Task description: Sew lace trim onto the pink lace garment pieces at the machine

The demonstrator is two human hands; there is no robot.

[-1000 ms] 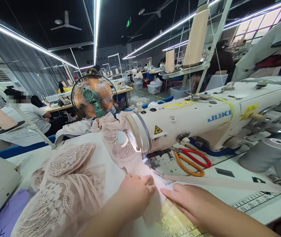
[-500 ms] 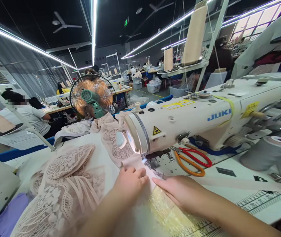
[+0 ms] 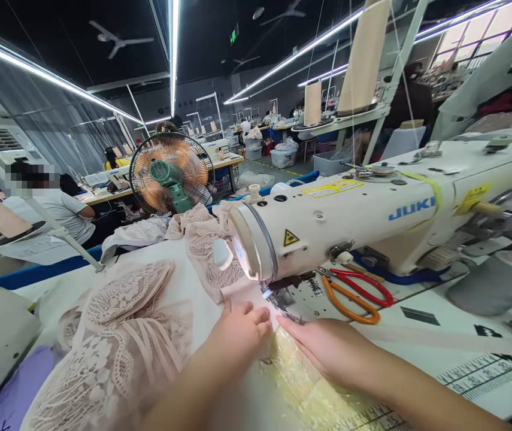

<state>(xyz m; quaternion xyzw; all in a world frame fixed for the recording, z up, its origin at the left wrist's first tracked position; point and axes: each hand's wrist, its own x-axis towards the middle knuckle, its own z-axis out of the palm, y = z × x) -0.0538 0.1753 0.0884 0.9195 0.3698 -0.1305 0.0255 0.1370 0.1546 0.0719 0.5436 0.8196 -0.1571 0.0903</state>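
Note:
My left hand [image 3: 240,332] presses down with curled fingers on a pale beige fabric piece [image 3: 243,293] just in front of the sewing machine's needle area [image 3: 268,294]. My right hand [image 3: 332,347] lies close on the other side, its fingers together and pointing at the presser foot; they hold the fabric's edge, with some fingertips hidden. From the fabric, a lace section [image 3: 202,242] spreads out behind the machine head [image 3: 256,239]. A pale narrow strip [image 3: 444,340] comes in from the right, behind my right hand. Yellowish clear tape [image 3: 300,383] covers the table between my forearms.
Lace bra pieces [image 3: 112,341] are piled at left. Red- and orange-handled scissors [image 3: 358,293] lie under the machine arm, with a grey thread cone [image 3: 484,281] to the right. A fan [image 3: 170,173] and a seated person [image 3: 60,206] are beyond the table.
The view has shifted slightly, so the machine appears a little farther right. Both hands keep nearly the same place by the needle, with the fabric still under them.

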